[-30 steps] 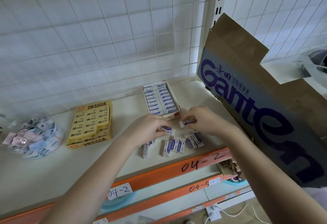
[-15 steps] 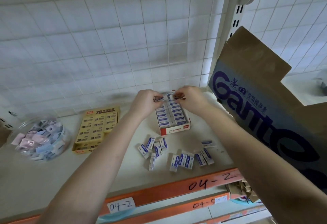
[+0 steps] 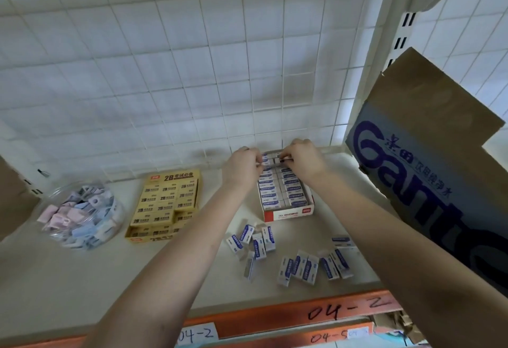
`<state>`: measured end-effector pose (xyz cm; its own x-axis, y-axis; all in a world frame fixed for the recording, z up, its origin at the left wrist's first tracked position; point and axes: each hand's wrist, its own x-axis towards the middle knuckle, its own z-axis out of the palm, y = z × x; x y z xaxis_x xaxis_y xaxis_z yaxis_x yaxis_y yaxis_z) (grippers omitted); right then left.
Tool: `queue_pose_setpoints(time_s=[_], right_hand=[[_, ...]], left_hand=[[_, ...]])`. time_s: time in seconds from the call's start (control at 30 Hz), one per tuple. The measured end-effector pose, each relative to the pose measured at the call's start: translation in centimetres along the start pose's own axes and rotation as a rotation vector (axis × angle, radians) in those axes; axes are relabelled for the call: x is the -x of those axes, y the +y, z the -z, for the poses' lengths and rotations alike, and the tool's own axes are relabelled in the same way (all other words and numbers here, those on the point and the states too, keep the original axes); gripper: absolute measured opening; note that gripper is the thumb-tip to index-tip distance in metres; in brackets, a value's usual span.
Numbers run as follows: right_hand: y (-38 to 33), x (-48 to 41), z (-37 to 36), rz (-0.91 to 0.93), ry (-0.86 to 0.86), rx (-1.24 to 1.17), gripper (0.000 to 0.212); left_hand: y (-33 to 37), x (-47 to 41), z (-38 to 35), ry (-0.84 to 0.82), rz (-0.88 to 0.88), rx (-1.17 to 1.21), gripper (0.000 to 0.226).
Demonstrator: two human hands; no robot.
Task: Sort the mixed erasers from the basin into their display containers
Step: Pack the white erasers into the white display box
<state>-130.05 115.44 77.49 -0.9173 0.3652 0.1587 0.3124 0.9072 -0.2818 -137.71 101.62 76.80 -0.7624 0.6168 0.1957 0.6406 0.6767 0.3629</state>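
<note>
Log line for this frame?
phase: placing | left hand, right hand: pinching erasers over red-white box far end | loose erasers: on shelf

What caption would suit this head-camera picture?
Left hand and right hand tuck erasers into a red box; loose erasers wait on the shelf.

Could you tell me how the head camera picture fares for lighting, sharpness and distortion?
Head view: light is soft and even, with a faint shadow low on the wire grid; the wide angle bows the grid's lines; the eraser pinched between the left hand and right hand looks soft, its print unreadable.
</note>
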Motion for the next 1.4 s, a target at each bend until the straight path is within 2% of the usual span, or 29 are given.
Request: queue_pose_setpoints(time_s=[0.2,0.37,0.43,0.6,0.8,1.03,1.13,1.23,1.3,1.4], right_hand=[[0.2,0.0,0.0,-0.01,0.017,-0.012,0.018],[0.2,0.5,-0.2,0.002,-0.011,-0.045,0.023],[0.5,1.0,-0.5,-0.004,0.004,-0.05,0.027],[0.0,3.1,-1.4,-0.139,0.059,-0.282,0.034],[-1.0,4.1,-0.4,-0.127,0.024,-0.376,0.037],[-4.3,5.6,-0.8,0.069,-0.082,-0.327,0.039],[-5.4,5.8,-1.1,0.108,-0.187,-0.388,0.043],[-5.5,5.5,-0.6,0.119,-0.282,-0.414,0.046],[-4.8,5.7,0.5,0.101,-0.251,-0.435,0.043],[-2.3,6.5,2.4,0.057,-0.178,-0.342,0.035]], left_hand=[[-0.2,0.2,0.0,0.003,-0.025,0.027,0.017],[-1.2,1.4,0.5,-0.094,-0.104,0.03,0.028],[-1.4,2.5,1.0,-0.094,-0.092,0.108,0.034],[-0.7,5.4,1.8,-0.12,0.015,0.25,0.052],[-1.0,7.2,1.8,-0.053,0.107,0.251,0.049],[-4.1,9.7,2.4,0.044,0.201,0.304,0.047],[-5.1,10.8,2.7,0.092,0.223,0.281,0.045],[-5.2,11.9,3.3,0.12,0.174,0.234,0.045],[-4.8,13.1,4.0,0.152,0.15,0.221,0.042],[-4.3,15.7,4.9,0.215,0.13,0.265,0.036]])
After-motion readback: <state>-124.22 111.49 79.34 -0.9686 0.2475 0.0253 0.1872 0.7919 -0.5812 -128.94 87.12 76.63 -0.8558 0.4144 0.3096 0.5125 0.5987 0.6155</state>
